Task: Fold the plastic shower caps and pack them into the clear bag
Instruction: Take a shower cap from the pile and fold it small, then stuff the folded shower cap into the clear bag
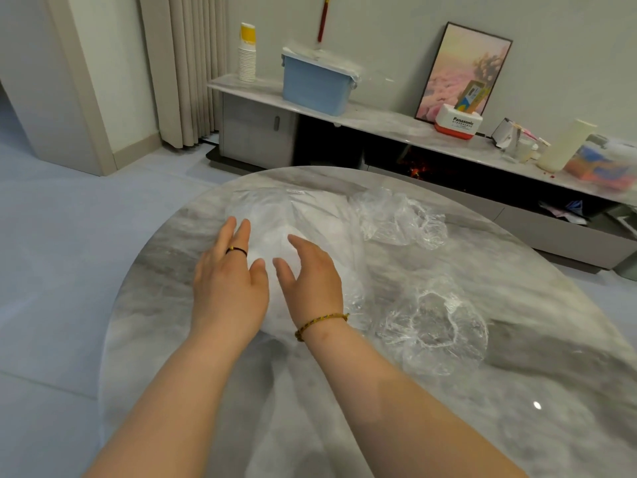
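Head view, surroundings: behind the round marble table [537, 291] runs a low sideboard [386, 117]. It carries a stack of paper cups [247, 55], a blue lidded box [315, 86], a framed picture [463, 72] leaning on the wall, a white and red Panasonic box [456, 125] and a cream container [565, 144]. A curtain [188, 63] hangs at the far left.
In the way: a crumpled shower cap [401, 219] lies just right of the clear bag [300, 215], and a second shower cap [436, 334] lies nearer, beside the right forearm.
Clear bag: whitish and bulging, at the table's middle, with a small label at its far end.
Left hand [227, 274]: fingers straight and slightly spread, laid on the bag's left side, gripping nothing.
Right hand [312, 274]: fingers loosely spread over the bag's near part. Whether it presses down, I cannot tell.
Edges: the table's curved left rim passes near the left hand, and the far rim lies just beyond the bag.
Open room: bare marble to the far right and along the near side around both forearms.
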Available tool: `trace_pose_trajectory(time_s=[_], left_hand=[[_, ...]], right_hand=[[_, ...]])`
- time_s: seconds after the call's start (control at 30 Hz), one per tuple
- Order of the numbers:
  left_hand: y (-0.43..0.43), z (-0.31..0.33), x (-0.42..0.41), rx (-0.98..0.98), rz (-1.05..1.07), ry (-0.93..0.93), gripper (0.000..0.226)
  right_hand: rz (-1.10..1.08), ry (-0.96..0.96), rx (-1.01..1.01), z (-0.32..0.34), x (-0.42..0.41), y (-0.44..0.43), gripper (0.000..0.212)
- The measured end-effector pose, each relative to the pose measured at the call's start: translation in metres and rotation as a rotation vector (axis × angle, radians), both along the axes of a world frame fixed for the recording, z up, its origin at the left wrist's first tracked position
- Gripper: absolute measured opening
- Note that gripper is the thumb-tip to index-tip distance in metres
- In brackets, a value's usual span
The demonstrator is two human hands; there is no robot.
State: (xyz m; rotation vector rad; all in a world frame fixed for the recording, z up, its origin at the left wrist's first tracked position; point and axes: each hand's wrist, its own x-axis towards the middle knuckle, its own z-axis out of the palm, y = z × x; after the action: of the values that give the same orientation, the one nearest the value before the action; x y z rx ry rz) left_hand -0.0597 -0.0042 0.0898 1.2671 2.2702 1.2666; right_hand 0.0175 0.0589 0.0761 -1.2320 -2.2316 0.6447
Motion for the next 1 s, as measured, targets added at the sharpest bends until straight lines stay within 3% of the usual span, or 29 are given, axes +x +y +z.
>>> trace_pose_trajectory(time_s=[0.13, 0.4, 0.5, 0.6, 0.7, 0.77, 0.8, 0.93, 1.0], left_hand=[[-0.004, 0.000, 0.007, -0.009, -0.066, 0.085, 0.057], [-0.010, -0.010, 0.020, -0.004, 0.005, 0.142, 0.061], [-0.008, -0.014, 0.017, -0.007, 0.052, 0.104, 0.063], [-0.005, -0.019, 0.013, -0.011, 0.096, 0.076, 0.062], [-0.003, -0.021, 0.015, 0.100, 0.158, 0.131, 0.043], [0.000, -0.020, 0.021, 0.211, 0.081, 0.208, 0.028], [0.002, -0.020, 0.023, 0.228, 0.022, 0.244, 0.031], [0.009, -0.028, 0.026, -0.045, -0.138, 0.254, 0.050], [0.011, -0.036, 0.022, -0.197, -0.153, 0.285, 0.058]], right_hand=[[-0.052, 0.098, 0.067, 0.004, 0.037, -0.012, 0.040], [0.155, -0.044, 0.121, -0.004, 0.048, -0.028, 0.042], [0.095, -0.091, -0.067, -0.003, 0.032, -0.022, 0.053], [-0.043, 0.009, -0.273, 0.002, 0.013, -0.006, 0.040], [-0.150, 0.085, -0.249, 0.006, -0.004, 0.014, 0.028], [-0.160, 0.072, -0.238, 0.003, -0.014, 0.030, 0.030], [-0.136, 0.040, -0.241, 0.000, -0.016, 0.037, 0.032], [-0.085, -0.178, -0.165, -0.007, -0.019, 0.040, 0.035], [-0.072, -0.153, -0.172, -0.010, -0.018, 0.036, 0.033]])
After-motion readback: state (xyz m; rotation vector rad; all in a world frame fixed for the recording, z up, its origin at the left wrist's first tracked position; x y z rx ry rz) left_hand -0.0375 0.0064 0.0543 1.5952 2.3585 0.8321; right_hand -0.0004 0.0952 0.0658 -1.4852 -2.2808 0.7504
